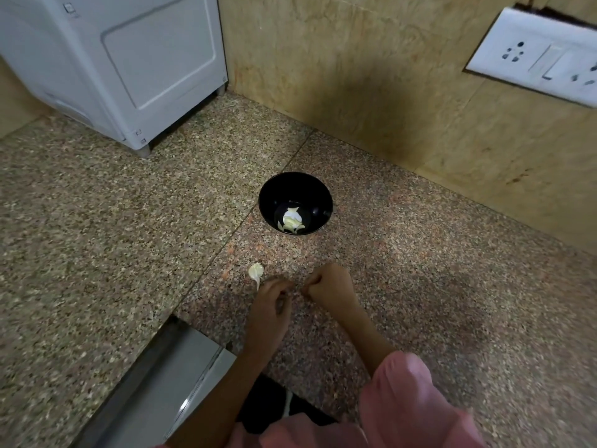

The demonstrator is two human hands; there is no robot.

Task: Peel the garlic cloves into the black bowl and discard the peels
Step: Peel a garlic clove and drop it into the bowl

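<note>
A black bowl (295,202) stands on the speckled granite counter, with pale garlic pieces (292,219) at its bottom. One unpeeled garlic clove (256,272) lies on the counter just left of my hands. My left hand (271,305) and my right hand (329,286) sit close together in front of the bowl, fingers curled, fingertips meeting over something small that is hidden between them. What they pinch cannot be made out.
A white appliance (129,66) stands at the back left. The beige wall carries a white socket plate (536,53) at top right. A steel sink edge (168,376) cuts into the counter at bottom left.
</note>
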